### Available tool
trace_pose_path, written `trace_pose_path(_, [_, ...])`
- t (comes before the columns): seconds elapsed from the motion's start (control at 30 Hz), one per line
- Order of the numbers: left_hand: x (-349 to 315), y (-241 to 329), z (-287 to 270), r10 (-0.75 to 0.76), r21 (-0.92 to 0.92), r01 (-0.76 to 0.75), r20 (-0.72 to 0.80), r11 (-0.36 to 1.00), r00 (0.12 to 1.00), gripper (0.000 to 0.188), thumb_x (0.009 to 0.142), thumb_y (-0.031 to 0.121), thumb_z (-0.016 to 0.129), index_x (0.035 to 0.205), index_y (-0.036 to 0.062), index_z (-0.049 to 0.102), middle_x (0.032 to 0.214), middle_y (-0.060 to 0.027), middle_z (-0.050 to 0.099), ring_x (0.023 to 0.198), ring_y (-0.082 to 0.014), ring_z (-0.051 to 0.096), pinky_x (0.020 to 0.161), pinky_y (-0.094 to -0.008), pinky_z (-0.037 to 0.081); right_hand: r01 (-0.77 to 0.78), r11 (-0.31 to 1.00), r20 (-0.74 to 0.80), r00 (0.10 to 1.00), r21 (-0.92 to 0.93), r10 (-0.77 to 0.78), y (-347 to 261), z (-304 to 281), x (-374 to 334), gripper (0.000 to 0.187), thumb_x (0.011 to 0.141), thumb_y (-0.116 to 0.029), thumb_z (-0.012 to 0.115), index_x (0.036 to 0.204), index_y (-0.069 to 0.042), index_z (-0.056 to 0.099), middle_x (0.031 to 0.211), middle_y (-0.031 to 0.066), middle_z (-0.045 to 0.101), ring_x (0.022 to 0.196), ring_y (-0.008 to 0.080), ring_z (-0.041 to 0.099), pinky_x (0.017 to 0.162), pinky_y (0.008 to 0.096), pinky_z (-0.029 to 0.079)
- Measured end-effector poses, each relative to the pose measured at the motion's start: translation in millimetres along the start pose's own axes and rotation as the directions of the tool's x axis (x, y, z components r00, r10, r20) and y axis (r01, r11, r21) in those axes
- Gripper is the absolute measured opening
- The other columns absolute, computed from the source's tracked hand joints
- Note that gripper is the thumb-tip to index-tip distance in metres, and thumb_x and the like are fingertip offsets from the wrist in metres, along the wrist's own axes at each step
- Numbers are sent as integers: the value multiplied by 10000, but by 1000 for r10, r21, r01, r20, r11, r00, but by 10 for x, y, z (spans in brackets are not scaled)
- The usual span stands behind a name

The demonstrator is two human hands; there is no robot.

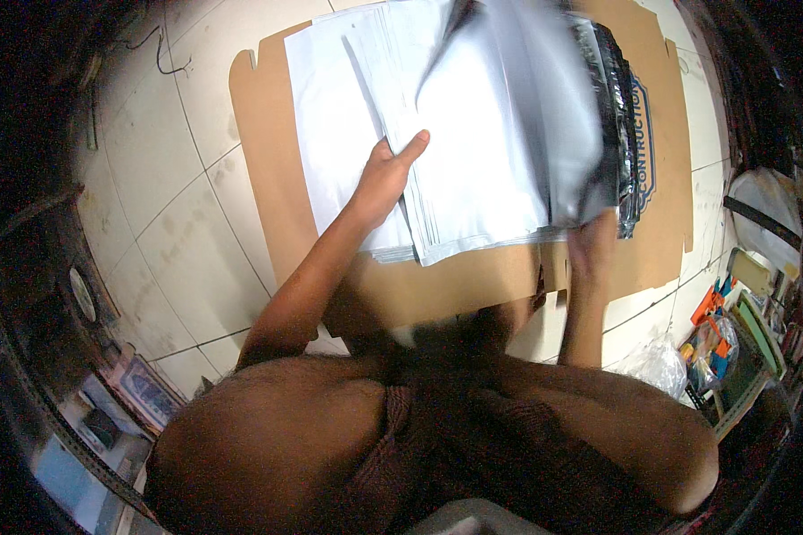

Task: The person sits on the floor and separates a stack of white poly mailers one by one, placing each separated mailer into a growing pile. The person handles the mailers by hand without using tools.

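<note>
A stack of white plastic mailing bags (pixel 477 169) with dark edges along its right side lies before me. My left hand (pixel 389 181) is closed on the left edge of the stack, thumb on top and fingers underneath, raising that edge a little. At the right, the top mailing bag (pixel 569 125) is bowed up and smeared by motion, its grey side partly showing. My right hand (pixel 591 245) is at this bag's near right corner and appears to grip it; its fingers are blurred and partly hidden. More white bags (pixel 326 116) lie flat under the stack's left side.
Beneath the bags is a flattened brown cardboard box (pixel 263 147) on a tiled floor (pixel 165 214). Clear plastic wrap (pixel 656 366) and a rack of mixed items (pixel 732 343) stand at the right. A dark cord (pixel 162 55) lies at the far left. My bent legs flank the near side.
</note>
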State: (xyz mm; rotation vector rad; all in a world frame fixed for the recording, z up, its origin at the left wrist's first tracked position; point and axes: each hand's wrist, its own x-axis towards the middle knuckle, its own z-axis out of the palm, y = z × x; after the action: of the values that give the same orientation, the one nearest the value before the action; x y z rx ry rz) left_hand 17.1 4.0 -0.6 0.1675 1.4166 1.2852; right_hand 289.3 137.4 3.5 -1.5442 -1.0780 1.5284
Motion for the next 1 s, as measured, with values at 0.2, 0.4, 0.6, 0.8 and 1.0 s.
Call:
trace_pose_path(0.2, [0, -9, -22, 14, 8, -14, -32, 1000, 999, 618, 975, 394, 604, 1293, -122, 486, 1162, -189, 634, 1059, -230, 616, 941, -316, 475, 487, 833, -379, 742, -262, -553, -553, -79, -365, 171, 1015, -220, 504, 1014, -55, 549, 966, 47, 537, 843, 159, 506, 775, 277, 415])
trace_pose_path(0.4, [-4, 22, 36, -56, -41, 54, -56, 998, 997, 626, 985, 409, 582, 1294, -127, 485, 1156, -189, 640, 1066, -234, 616, 951, -320, 469, 797, 235, 677, 598, -556, -429, -24, 787, -579, 445, 729, -268, 852, 1060, -72, 629, 1003, 66, 603, 951, 217, 542, 861, 356, 420])
trace_pose_path(0.6, [72, -32, 45, -5, -69, 6, 7, 998, 1000, 611, 1003, 405, 554, 1301, -123, 482, 1172, -188, 633, 1095, -230, 599, 970, -323, 454, 654, 654, 553, 728, -380, -405, 97, 585, -328, 192, 904, -182, 691, 1043, -58, 643, 808, 38, 601, 839, 134, 518, 734, 285, 387])
trace_pose_path(0.8, [-32, 38, 3, -7, -56, 5, -32, 998, 999, 603, 999, 387, 563, 1310, -121, 474, 1199, -194, 621, 1100, -229, 597, 966, -324, 457, 402, 911, -384, 829, -94, -406, -534, -164, -148, 261, 1047, -231, 422, 985, -25, 570, 912, 42, 537, 838, 148, 489, 787, 320, 414])
trace_pose_path(1.0, [87, -26, 55, -68, -90, 67, -12, 994, 998, 617, 997, 405, 554, 1315, -118, 474, 1224, -203, 611, 1122, -246, 595, 970, -332, 461, 776, 450, 479, 628, -441, -613, -400, 432, -639, 376, 830, -204, 767, 1076, -28, 545, 1028, 127, 545, 909, 239, 530, 862, 366, 426])
